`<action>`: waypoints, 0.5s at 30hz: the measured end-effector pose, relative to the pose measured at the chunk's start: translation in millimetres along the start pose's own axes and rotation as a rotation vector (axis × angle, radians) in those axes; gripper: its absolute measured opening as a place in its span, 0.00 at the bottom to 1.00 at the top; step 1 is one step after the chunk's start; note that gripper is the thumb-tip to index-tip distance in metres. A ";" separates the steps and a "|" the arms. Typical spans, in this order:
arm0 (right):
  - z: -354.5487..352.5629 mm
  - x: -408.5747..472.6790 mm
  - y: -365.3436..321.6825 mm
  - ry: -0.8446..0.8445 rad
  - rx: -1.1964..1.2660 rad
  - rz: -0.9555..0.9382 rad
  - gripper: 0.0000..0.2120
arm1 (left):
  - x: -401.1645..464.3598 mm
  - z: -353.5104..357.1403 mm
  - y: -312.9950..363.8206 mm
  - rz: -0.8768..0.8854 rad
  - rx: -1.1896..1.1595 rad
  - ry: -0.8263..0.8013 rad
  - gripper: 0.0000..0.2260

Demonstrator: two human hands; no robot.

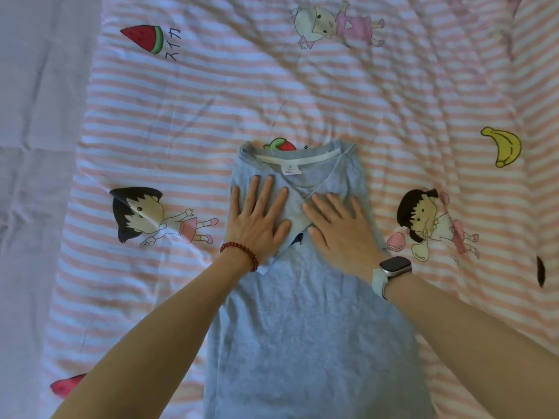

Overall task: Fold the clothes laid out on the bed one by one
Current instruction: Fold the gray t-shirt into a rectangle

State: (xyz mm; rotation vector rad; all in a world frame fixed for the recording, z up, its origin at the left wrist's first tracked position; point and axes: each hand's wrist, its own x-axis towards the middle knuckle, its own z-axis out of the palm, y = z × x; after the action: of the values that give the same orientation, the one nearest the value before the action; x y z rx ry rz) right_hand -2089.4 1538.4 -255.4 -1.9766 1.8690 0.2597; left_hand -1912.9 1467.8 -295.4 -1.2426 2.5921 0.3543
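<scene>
A grey T-shirt (302, 328) lies lengthwise on the bed, its collar and white label at the far end. Both sides are folded inward, so it forms a long narrow strip, and the two sleeves cross over its upper part. My left hand (257, 219), with a red bead bracelet on the wrist, presses flat on the left folded sleeve. My right hand (341, 228), with a white watch on the wrist, lies flat on the right folded sleeve. The fingers of both hands are straight and spread.
The shirt lies on a pink-and-white striped quilt (181, 122) printed with cartoon girls, a watermelon slice and a banana. A plain white sheet (33, 116) runs along the left side. No other clothes are in view.
</scene>
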 end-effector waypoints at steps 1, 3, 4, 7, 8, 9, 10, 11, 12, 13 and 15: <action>-9.2 3.8 2.4 0.137 0.043 -0.037 0.22 | 4.6 -3.9 -1.3 0.021 -0.002 0.010 0.29; -26.5 15.4 15.0 0.363 0.071 -0.039 0.18 | 14.2 -19.4 -7.0 0.041 -0.081 0.098 0.29; -35.7 24.3 24.1 0.367 0.094 0.012 0.18 | 20.5 -27.0 -11.8 0.024 -0.111 0.162 0.28; -56.7 56.6 57.2 0.078 0.167 0.131 0.25 | 45.9 -49.1 -36.6 -0.167 -0.222 0.120 0.35; -62.1 67.2 67.1 -0.011 0.209 0.133 0.26 | 57.6 -56.4 -46.4 -0.231 -0.313 0.058 0.37; -65.2 76.1 74.8 -0.065 0.258 0.122 0.25 | 67.7 -63.4 -55.6 -0.267 -0.415 -0.017 0.38; -68.9 83.9 79.6 -0.090 0.318 0.119 0.22 | 78.0 -70.8 -64.1 -0.280 -0.501 -0.090 0.37; -71.4 91.0 82.9 -0.097 0.375 0.127 0.16 | 86.3 -77.5 -71.3 -0.278 -0.582 -0.159 0.36; -73.3 97.3 84.5 -0.114 0.423 0.153 0.08 | 92.5 -84.3 -77.3 -0.290 -0.671 -0.216 0.36; -75.9 101.3 84.4 -0.142 0.466 0.160 0.04 | 96.6 -91.4 -81.3 -0.312 -0.755 -0.273 0.35; -80.4 104.7 83.2 -0.225 0.513 0.164 0.14 | 101.5 -101.5 -86.9 -0.311 -0.787 -0.367 0.30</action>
State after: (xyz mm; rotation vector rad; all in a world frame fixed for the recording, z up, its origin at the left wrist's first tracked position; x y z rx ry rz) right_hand -2173.7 1408.2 -238.8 -1.3972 1.7375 0.0361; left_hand -1917.8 1308.7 -242.2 -1.5733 1.9357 1.4676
